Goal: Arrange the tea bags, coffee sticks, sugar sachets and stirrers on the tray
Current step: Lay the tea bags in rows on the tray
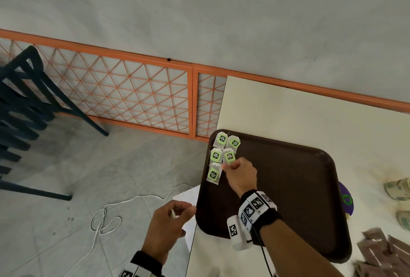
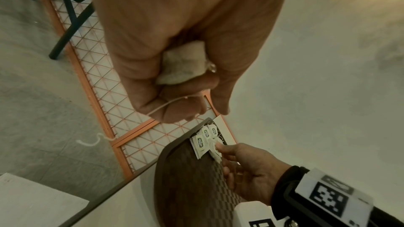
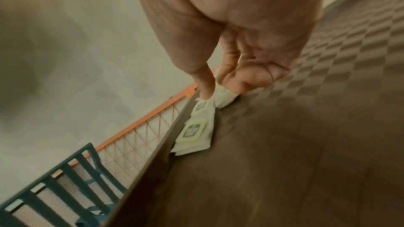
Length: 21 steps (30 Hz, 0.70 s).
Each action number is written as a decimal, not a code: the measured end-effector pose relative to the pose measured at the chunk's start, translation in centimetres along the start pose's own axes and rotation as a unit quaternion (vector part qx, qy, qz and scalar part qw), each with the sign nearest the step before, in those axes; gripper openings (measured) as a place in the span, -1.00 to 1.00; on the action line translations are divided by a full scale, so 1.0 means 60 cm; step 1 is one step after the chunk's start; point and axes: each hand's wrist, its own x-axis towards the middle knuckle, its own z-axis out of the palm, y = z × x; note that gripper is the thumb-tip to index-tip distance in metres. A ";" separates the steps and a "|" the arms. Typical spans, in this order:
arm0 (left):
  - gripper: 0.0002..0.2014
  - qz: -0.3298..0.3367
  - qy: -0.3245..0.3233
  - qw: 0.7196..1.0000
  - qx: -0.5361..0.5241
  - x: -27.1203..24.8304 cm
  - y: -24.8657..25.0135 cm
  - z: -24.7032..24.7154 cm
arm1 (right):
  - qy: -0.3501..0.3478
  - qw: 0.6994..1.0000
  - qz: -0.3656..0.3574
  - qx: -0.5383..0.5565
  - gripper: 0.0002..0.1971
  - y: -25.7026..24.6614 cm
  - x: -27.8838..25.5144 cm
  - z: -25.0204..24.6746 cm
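Observation:
A dark brown tray (image 1: 288, 188) lies on a cream table (image 1: 288, 108). Several white tea bags (image 1: 221, 154) with green tags sit in rows in its far-left corner. My right hand (image 1: 228, 165) reaches over the tray to that group. In the right wrist view its fingers (image 3: 205, 91) pinch a tea bag (image 3: 225, 100) lying on the tray (image 3: 284, 161), beside the others (image 3: 194, 130). My left hand (image 1: 182, 210) hovers off the tray's left edge, over the floor. It is curled round another white tea bag (image 2: 181, 65), whose string (image 2: 166, 104) trails out.
Brown coffee sticks (image 1: 377, 248) and pale sachets (image 1: 399, 190) lie on the table right of the tray, with a purple object (image 1: 345, 199) by its rim. Stacked dark chairs (image 1: 20, 110), an orange lattice rail (image 1: 133, 97) and a white cable (image 1: 106, 216) are on the floor to the left.

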 end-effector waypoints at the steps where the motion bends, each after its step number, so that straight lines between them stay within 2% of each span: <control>1: -0.87 0.000 -0.002 1.000 0.002 -0.001 0.001 0.000 | 0.019 1.000 -0.008 -0.002 -0.76 -0.001 0.007 -0.007; 5: -0.81 -0.010 -0.001 1.000 0.012 -0.003 0.004 0.001 | 0.021 0.999 -0.012 -0.040 -0.76 -0.003 0.024 -0.014; 8: -0.66 -0.014 -0.003 1.000 -0.004 -0.008 0.010 0.000 | 0.008 0.999 -0.002 -0.050 -0.81 -0.002 0.024 -0.007; 11: -0.57 -0.040 -0.020 0.995 -0.084 -0.012 0.023 -0.004 | 0.000 0.998 -0.008 -0.054 -0.79 0.001 0.020 -0.006; 14: -0.54 -0.078 -0.035 0.971 -0.225 -0.010 0.039 -0.005 | -0.006 0.998 -0.012 -0.066 -0.69 0.003 0.018 -0.019; 17: -0.69 -0.081 -0.074 0.943 -0.315 -0.011 0.057 0.002 | -0.012 0.996 -0.033 -0.078 -0.71 0.006 0.003 -0.048; 19: -0.73 -0.060 -0.102 0.934 -0.338 -0.013 0.066 0.012 | -0.047 0.995 -0.075 -0.053 -0.78 0.004 -0.032 -0.078; 21: -0.74 -0.028 -0.122 0.936 -0.330 -0.017 0.073 0.027 | -0.136 0.985 -0.109 0.009 -0.79 -0.008 -0.088 -0.113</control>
